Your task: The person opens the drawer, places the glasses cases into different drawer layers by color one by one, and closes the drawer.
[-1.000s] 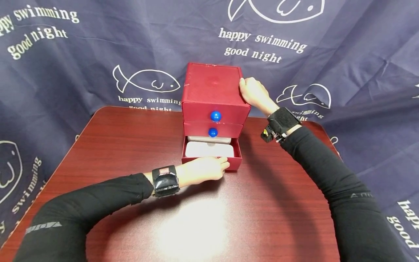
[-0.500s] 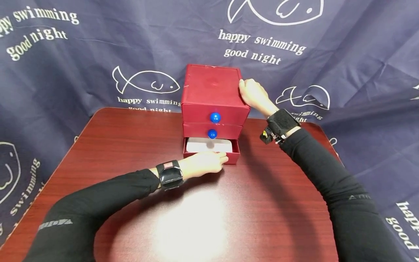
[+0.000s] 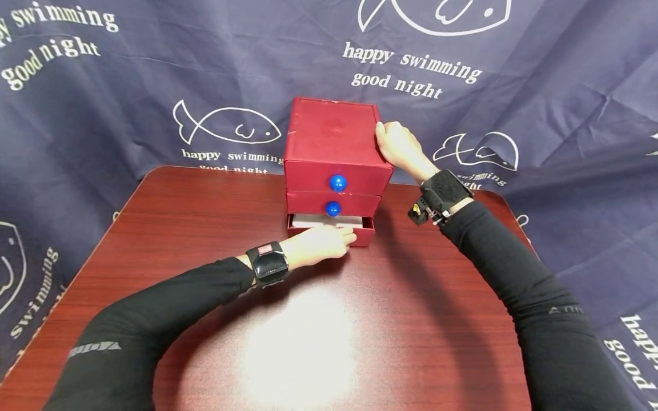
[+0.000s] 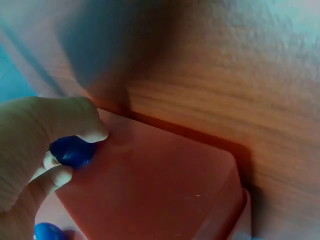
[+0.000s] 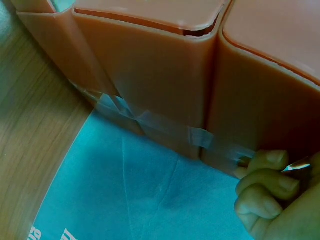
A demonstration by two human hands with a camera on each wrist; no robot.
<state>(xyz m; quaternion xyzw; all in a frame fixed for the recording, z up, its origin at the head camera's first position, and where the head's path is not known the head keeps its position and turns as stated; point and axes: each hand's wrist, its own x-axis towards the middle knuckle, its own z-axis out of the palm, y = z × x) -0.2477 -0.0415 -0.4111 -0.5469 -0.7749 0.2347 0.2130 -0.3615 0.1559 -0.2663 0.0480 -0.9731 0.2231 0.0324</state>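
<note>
A red three-drawer cabinet (image 3: 331, 134) stands on the table. Its bottom drawer (image 3: 364, 237) is pulled partly out, and a white item (image 3: 352, 220) shows inside, half hidden below the drawer above. My left hand (image 3: 321, 245) pinches the bottom drawer's round blue knob (image 4: 72, 151) between thumb and fingers; in the head view the hand covers that knob. On the cabinet's right side, my right hand (image 3: 403, 148) grips the upper edge, thumb at the top. Its curled fingers (image 5: 260, 200) lie against the side and back in the right wrist view.
The upper drawer, with its blue knob (image 3: 338, 182), and the middle one, with another blue knob (image 3: 333, 208), sit closed. Clear tape (image 5: 170, 131) runs across the cabinet's joints. Behind the reddish wooden table (image 3: 411, 342) hangs a dark blue printed curtain (image 3: 308, 45).
The bottom drawer has slid inward toward the cabinet, with my left hand moving along on its knob. Less of the white item shows. My right hand has kept its place.
</note>
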